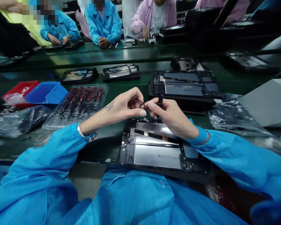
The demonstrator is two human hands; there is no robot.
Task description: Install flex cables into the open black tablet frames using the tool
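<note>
Between narrowly pinching left hand [124,106] and right hand [173,115], thin dark curved wire [139,100] hung near far edge of open black rectangular device with silver panels [152,154]; right also held black rod-shaped tool [160,100]. Light, steady pinch likely suited wire best.

At left, red bin [29,85] containing clear plastic [15,98]; blue bin [45,94] just beside it; clear bag [21,121] on their near side; at right, pale box [269,103] beside crumpled plastic film [228,114]; across the line, a co-worker in blue [105,23], forearms on the far bench [128,55]; another co-worker in pink [144,15].
</note>
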